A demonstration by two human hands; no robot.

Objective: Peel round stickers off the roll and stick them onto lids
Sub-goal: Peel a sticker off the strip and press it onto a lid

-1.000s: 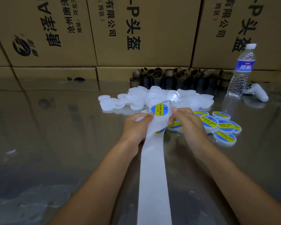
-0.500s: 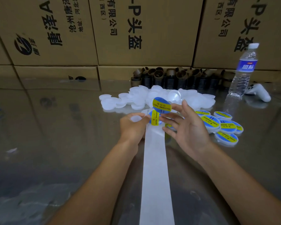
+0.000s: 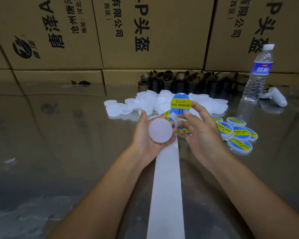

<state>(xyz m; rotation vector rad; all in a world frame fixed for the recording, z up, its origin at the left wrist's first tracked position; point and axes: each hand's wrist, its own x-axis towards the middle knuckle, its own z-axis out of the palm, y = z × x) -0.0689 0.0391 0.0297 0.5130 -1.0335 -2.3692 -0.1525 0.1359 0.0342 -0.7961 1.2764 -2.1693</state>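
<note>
**Q:** What did the left hand (image 3: 145, 138) hold?

**A:** A plain white lid (image 3: 160, 132), its flat face turned up. The fingers were curled beneath it and the thumb lay against its upper left edge, so the hand was closed round the lid.

**Q:** And the right hand (image 3: 203, 135)?

**A:** It pinched a round blue-and-yellow sticker (image 3: 181, 105) by its lower edge between thumb and forefinger. The other fingers were loosely spread and held nothing. The sticker stood above and just right of the lid, apart from it, with its printed face toward the camera.

**Q:** Where did the backing strip lie?

**A:** The white backing strip (image 3: 166, 187) ran along the table (image 3: 59, 144) from between the two hands back toward the person, passing between the forearms.

**Q:** What lay around the grip?

**A:** Beyond both hands lay a heap of bare lids (image 3: 145, 101). Just right of the right hand lay a cluster of labelled lids (image 3: 239, 133), some overlapping. Farther off, beyond and to the right, a water bottle (image 3: 259, 71) stood upright. A row of cardboard tubes (image 3: 188, 81) stood behind the heap, against stacked boxes (image 3: 154, 40).
</note>
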